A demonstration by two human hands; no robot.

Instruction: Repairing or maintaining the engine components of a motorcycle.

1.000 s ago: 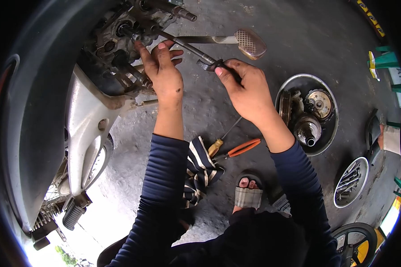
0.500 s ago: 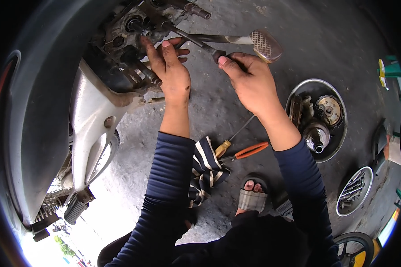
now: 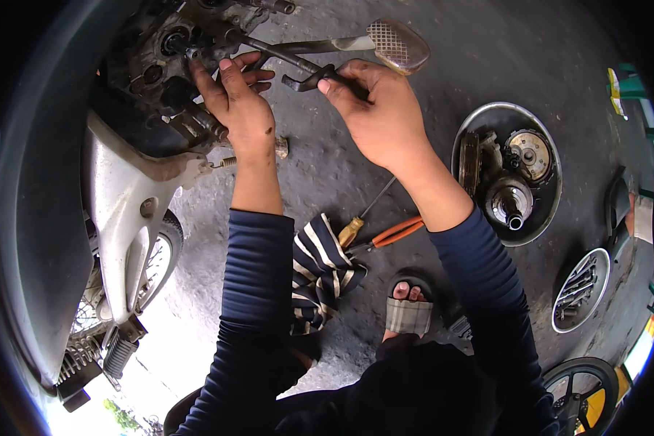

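I see the dark metal tool [image 3: 298, 67], a long wrench-like bar, running slantwise from the motorcycle engine [image 3: 160, 65] down toward my right hand [image 3: 378, 109]. Its far end sits against the engine casing; its near end is inside my right hand, whose fingers are curled tight around the handle. My left hand [image 3: 236, 102] lies just left of the bar, fingers mostly stretched out and pressed on the engine where the tool meets it; I cannot tell whether it grips anything. Just beyond the tool, the kick-start pedal [image 3: 396, 42] juts out from the engine. Well below the engine, on the concrete, lie a screwdriver [image 3: 360, 221], orange-handled pliers [image 3: 392, 232] and a striped rag [image 3: 323, 272]. Right of those, a round metal pan [image 3: 472, 218] holds engine parts.
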